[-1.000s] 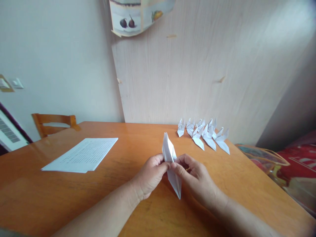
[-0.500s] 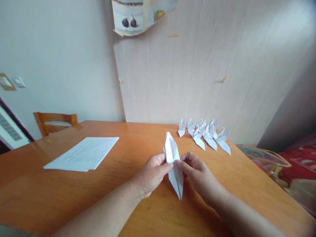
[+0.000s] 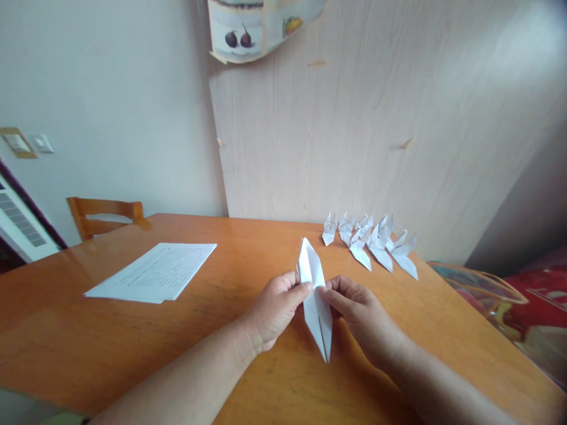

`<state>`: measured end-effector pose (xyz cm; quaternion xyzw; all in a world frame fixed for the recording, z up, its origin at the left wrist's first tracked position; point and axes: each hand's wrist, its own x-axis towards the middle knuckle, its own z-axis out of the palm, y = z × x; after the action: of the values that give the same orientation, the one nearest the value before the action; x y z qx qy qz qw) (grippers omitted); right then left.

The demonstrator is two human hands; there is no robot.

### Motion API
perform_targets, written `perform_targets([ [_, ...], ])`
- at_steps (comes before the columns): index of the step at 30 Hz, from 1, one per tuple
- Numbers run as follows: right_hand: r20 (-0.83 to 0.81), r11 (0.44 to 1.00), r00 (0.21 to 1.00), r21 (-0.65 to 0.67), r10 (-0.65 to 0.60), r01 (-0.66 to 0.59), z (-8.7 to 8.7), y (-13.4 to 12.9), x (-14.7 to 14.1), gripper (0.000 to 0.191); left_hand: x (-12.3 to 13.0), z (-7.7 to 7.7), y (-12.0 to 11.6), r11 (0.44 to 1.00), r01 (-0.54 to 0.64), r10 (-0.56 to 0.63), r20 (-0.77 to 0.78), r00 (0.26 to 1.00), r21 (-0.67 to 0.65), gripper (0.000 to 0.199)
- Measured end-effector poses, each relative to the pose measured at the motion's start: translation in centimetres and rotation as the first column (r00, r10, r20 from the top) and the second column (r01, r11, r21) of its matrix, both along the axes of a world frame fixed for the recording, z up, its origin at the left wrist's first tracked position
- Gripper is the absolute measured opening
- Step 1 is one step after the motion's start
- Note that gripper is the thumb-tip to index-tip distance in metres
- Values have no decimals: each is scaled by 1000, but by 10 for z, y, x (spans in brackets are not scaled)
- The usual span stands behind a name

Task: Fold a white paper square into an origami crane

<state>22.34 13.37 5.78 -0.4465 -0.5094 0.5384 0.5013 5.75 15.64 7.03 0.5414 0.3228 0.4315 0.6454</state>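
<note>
A long diamond of folded white paper (image 3: 317, 313) is held between my two hands, above the near middle of the table. A slit runs down its lower half to a point. My left hand (image 3: 279, 304) pinches its left edge at mid-height, thumb lying on the front face. On the opposite edge, my right hand (image 3: 354, 304) grips with the thumb in front and the fingers curled behind. The fingers behind the paper are partly hidden. Beyond, at the right rear of the table, stand several folded paper cranes (image 3: 380, 245) in a loose cluster.
A stack of printed sheets (image 3: 155, 271) lies at the left of the wooden table (image 3: 212, 348). Behind the table's far left corner is a wooden chair (image 3: 106, 215). Red bags or cloth (image 3: 531, 289) sit past the right edge. A panelled wall rises behind.
The whole view has shifted slightly, so most things appear a little further right. Both hands keep their pinch on the folded paper, which looks nearly the same.
</note>
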Motion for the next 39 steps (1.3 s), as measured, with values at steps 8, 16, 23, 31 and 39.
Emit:
perform_targets([
  [8,-34,999,998,3,49,-49,4,0,0,35,-1,-1,-1,999,8,-8,-8,1000,-34,32],
  [16,-23,999,999,14,32,-32,5,-1,0,36,-3,2,-1,998,36,-35,8,999,-54,34],
  [23,-51,997,996,-17,74,-75,4,-4,-1,38,-2,4,-3,1000,13,-13,-6,1000,-22,35],
  [31,-36,995,995,37,96,-95,2,-1,3,34,0,2,-2,999,38,-38,14,999,-3,31],
  [39,-55,995,994,24,99,-98,0,0,7,31,1,3,-4,999,-1,-1,38,999,34,32],
])
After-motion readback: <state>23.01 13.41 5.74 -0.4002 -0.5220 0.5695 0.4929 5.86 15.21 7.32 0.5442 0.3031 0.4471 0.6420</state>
